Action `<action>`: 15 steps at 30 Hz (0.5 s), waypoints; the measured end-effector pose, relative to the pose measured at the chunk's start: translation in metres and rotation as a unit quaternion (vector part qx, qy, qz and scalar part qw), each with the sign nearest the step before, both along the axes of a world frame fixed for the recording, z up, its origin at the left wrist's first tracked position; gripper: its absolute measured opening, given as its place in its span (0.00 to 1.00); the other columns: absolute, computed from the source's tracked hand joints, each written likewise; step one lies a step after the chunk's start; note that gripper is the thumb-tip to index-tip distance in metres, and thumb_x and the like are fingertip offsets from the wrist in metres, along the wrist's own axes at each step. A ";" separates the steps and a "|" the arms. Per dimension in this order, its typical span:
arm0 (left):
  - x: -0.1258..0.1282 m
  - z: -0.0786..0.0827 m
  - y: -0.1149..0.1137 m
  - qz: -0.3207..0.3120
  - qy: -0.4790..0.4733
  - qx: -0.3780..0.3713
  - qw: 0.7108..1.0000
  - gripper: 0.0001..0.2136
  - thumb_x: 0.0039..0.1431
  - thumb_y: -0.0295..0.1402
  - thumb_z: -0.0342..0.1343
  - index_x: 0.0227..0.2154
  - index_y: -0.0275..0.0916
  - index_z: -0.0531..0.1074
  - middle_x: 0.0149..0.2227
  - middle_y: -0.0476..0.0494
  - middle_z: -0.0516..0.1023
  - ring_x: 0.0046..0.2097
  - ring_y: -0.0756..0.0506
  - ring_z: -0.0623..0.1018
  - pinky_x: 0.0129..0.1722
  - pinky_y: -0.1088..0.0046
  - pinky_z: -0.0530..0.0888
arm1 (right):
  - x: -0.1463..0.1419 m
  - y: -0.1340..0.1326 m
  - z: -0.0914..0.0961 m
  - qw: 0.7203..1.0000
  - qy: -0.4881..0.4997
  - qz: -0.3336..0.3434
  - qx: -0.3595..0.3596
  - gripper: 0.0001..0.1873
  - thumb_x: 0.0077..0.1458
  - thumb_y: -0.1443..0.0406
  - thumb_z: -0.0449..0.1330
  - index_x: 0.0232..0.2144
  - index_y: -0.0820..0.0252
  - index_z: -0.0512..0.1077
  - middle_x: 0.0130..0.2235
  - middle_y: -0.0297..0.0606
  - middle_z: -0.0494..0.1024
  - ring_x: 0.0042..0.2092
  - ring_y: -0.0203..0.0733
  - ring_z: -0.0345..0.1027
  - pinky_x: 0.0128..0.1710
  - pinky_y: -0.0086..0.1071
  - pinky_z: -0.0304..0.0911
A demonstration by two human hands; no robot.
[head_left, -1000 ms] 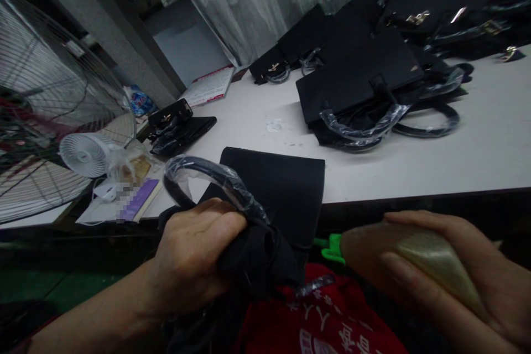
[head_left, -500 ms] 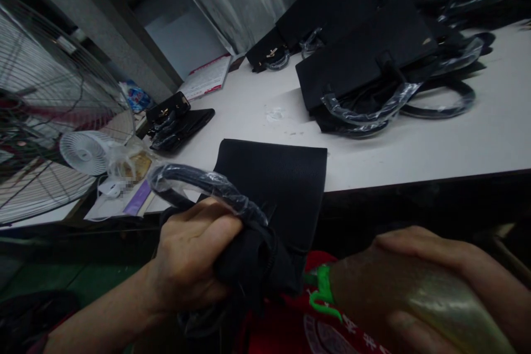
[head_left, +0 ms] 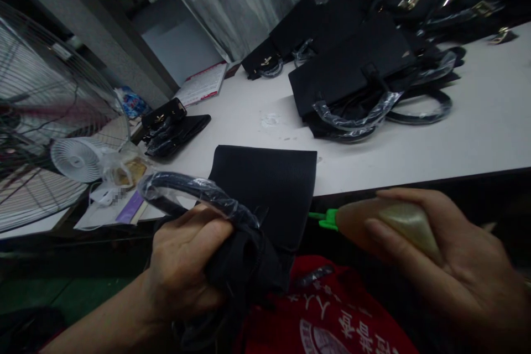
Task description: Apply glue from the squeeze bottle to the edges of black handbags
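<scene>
My left hand [head_left: 186, 268] is closed around a black handbag [head_left: 265, 188], gripping bunched dark material below its plastic-wrapped handle [head_left: 199, 185]. The bag's flat panel stands up at the table's front edge. On the right, my right hand [head_left: 448, 265] is wrapped around a squeeze bottle [head_left: 385, 227] of brownish-yellow contents with a bright green nozzle cap [head_left: 329, 219]. That nozzle points left, and its tip is close to the bag panel's right edge; whether they touch I cannot tell.
Several black handbags [head_left: 352, 72] with wrapped handles lie on the white table [head_left: 249, 116]. At left are smaller black bags [head_left: 174, 127], a small white fan [head_left: 77, 159], a large wire-caged fan [head_left: 37, 116] and a purple strip [head_left: 130, 207]. A red apron [head_left: 332, 310] with white print covers my lap.
My right hand has raised the bottle, and its green nozzle now sits higher, beside the panel's edge instead of below it. My left hand keeps its hold on the handbag.
</scene>
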State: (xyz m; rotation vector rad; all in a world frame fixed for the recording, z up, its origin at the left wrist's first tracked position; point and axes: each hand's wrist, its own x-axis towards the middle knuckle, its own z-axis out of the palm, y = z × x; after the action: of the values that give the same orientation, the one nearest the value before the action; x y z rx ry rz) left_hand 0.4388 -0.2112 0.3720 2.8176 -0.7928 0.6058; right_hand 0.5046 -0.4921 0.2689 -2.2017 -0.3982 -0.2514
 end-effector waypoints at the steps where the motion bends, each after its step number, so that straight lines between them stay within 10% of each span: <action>1: 0.000 -0.001 0.000 -0.001 -0.001 0.000 1.000 0.05 0.56 0.29 0.53 0.36 0.39 0.69 0.30 0.44 0.78 0.31 0.45 0.79 0.31 0.69 0.78 | 0.004 0.000 0.000 1.000 0.001 0.000 -0.001 0.17 0.62 0.49 0.56 0.46 0.52 0.68 0.33 0.34 0.79 0.28 0.42 0.74 0.28 0.32 0.70; 6: 0.002 -0.002 0.001 -0.001 -0.013 -0.003 1.000 0.06 0.57 0.31 0.52 0.37 0.38 0.69 0.28 0.44 0.77 0.29 0.45 0.79 0.29 0.68 0.77 | -0.003 0.001 0.005 0.996 -0.013 0.081 0.017 0.16 0.63 0.50 0.54 0.48 0.48 0.68 0.37 0.33 0.80 0.30 0.40 0.75 0.24 0.29 0.67; 15: 0.002 0.005 -0.005 0.010 -0.019 0.026 0.999 0.06 0.61 0.35 0.50 0.35 0.39 0.69 0.27 0.45 0.78 0.28 0.46 0.79 0.28 0.70 0.78 | -0.030 -0.001 0.004 0.996 0.085 0.023 -0.004 0.22 0.58 0.40 0.50 0.49 0.37 0.67 0.44 0.33 0.80 0.40 0.54 0.77 0.35 0.47 0.72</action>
State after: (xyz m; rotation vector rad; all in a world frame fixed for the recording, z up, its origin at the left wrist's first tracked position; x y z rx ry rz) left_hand 0.4408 -0.2160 0.3766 2.8712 -0.8003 0.6540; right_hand 0.4751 -0.4931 0.2731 -2.1992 -0.3559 -0.0371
